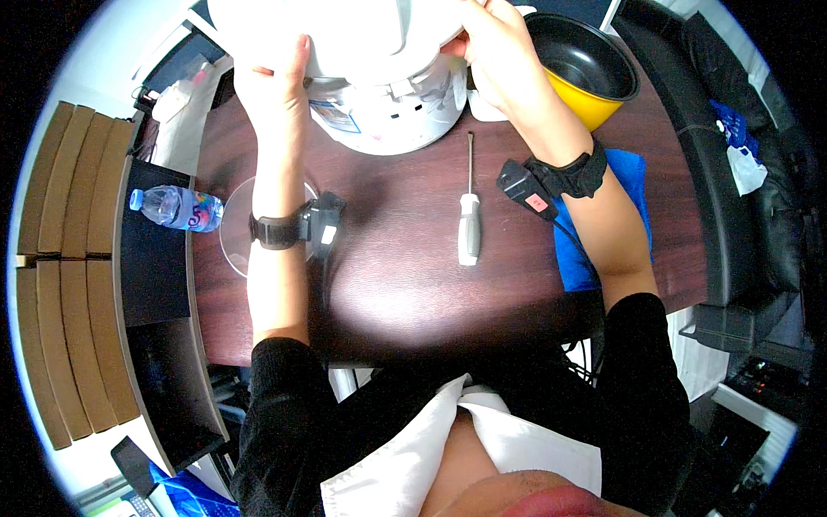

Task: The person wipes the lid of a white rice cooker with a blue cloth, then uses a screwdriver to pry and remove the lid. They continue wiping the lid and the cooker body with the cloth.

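A white rice cooker [388, 116] with printed sides stands at the far edge of the wooden table, partly cut off by the top of the view. Over its body sits its white lid [353, 39]; whether the two are joined at the back cannot be seen. My left hand [274, 82] grips the lid's left side, thumb raised along it. On the other side my right hand [500, 56] has its fingers curled round the lid's right edge. Between my forearms lies a screwdriver [469, 228] with a grey and white handle, its shaft pointing toward the cooker.
Right of the cooker stands a yellow pot [594, 108] with a black inside. A blue cloth [575, 258] lies under my right forearm. Beneath my left forearm is a clear round lid or plate [234, 226], beside a water bottle [177, 208]. A black sofa [724, 189] borders the table's right.
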`<state>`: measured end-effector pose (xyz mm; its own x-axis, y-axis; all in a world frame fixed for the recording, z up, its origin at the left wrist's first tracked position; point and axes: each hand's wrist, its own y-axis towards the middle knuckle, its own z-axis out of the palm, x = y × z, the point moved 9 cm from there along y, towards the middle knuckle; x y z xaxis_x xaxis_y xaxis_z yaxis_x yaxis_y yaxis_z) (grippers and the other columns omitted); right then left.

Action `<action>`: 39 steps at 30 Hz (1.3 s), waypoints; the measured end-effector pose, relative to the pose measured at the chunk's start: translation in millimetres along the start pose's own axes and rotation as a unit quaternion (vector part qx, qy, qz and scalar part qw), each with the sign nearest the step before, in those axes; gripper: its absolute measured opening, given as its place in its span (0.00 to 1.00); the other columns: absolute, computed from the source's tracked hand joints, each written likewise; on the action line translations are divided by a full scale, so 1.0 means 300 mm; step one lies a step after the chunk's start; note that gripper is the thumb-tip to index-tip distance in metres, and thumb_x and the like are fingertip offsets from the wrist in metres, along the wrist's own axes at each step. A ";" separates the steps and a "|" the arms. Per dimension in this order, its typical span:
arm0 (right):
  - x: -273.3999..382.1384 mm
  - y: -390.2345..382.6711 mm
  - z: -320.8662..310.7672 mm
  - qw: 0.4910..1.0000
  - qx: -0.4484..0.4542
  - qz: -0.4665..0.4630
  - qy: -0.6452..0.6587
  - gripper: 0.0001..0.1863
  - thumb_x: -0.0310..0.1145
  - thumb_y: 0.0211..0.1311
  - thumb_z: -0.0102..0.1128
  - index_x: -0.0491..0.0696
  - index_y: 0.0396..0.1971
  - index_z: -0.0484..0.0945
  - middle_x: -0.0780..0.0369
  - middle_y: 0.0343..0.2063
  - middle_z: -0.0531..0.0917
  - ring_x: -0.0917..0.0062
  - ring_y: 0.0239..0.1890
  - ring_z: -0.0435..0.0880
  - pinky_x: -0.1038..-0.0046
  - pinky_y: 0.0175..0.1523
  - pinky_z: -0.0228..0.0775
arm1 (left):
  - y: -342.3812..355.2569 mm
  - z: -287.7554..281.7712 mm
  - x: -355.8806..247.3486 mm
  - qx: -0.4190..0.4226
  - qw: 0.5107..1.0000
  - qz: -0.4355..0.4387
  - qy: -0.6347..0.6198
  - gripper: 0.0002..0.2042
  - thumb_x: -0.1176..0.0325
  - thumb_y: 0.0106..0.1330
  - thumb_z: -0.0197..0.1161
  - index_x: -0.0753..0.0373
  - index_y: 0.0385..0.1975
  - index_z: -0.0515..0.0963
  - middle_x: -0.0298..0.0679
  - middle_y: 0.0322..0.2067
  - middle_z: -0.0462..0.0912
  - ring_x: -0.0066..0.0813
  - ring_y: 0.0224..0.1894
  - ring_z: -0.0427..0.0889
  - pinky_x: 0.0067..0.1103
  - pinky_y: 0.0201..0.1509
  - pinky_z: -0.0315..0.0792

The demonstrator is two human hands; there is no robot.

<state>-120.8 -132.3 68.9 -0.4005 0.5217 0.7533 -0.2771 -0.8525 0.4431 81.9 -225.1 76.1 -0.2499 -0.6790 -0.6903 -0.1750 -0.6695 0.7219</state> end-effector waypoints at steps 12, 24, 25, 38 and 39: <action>0.044 0.000 0.007 0.995 -0.024 -0.094 -0.022 0.19 0.31 0.68 0.52 0.38 0.55 0.68 0.62 0.46 0.78 0.82 0.44 0.79 0.80 0.46 0.73 | -0.001 0.017 -0.029 -0.050 0.998 0.018 -0.038 0.20 0.64 0.61 0.67 0.68 0.47 0.72 0.39 0.39 0.79 0.24 0.39 0.78 0.21 0.45 0.72; -0.005 0.050 -0.049 0.999 -0.009 0.012 0.028 0.19 0.37 0.71 0.48 0.37 0.52 0.71 0.59 0.46 0.80 0.76 0.47 0.80 0.76 0.49 0.75 | -0.068 0.076 -0.043 -0.055 0.994 -0.070 -0.066 0.16 0.67 0.61 0.68 0.63 0.46 0.74 0.37 0.39 0.81 0.19 0.38 0.80 0.15 0.37 0.74; -0.021 0.053 -0.077 0.999 -0.029 0.032 0.007 0.21 0.39 0.72 0.48 0.38 0.54 0.70 0.58 0.50 0.79 0.76 0.51 0.78 0.74 0.53 0.73 | -0.075 0.073 -0.041 -0.049 0.996 -0.076 -0.008 0.22 0.61 0.57 0.72 0.64 0.47 0.75 0.38 0.39 0.82 0.25 0.37 0.81 0.20 0.40 0.75; 0.000 0.082 -0.049 0.996 -0.037 0.083 0.021 0.24 0.44 0.74 0.42 0.41 0.59 0.67 0.57 0.55 0.75 0.73 0.56 0.74 0.73 0.60 0.67 | -0.176 0.298 -0.263 0.228 0.877 0.207 0.368 0.29 0.42 0.48 0.70 0.66 0.36 0.82 0.45 0.28 0.83 0.39 0.30 0.85 0.27 0.38 0.78; 0.004 0.082 -0.030 0.995 -0.023 0.094 0.022 0.24 0.44 0.74 0.41 0.41 0.59 0.67 0.57 0.55 0.75 0.73 0.56 0.73 0.73 0.60 0.67 | -0.185 0.311 -0.253 0.225 0.861 0.215 0.403 0.29 0.42 0.48 0.70 0.65 0.35 0.82 0.44 0.27 0.83 0.39 0.29 0.84 0.27 0.37 0.77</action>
<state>-136.0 -152.3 76.2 -0.4874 0.3543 0.7980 -0.2322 -0.9337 0.2727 21.7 -108.3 93.0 0.3261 -0.9447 -0.0346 -0.6273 -0.2437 0.7396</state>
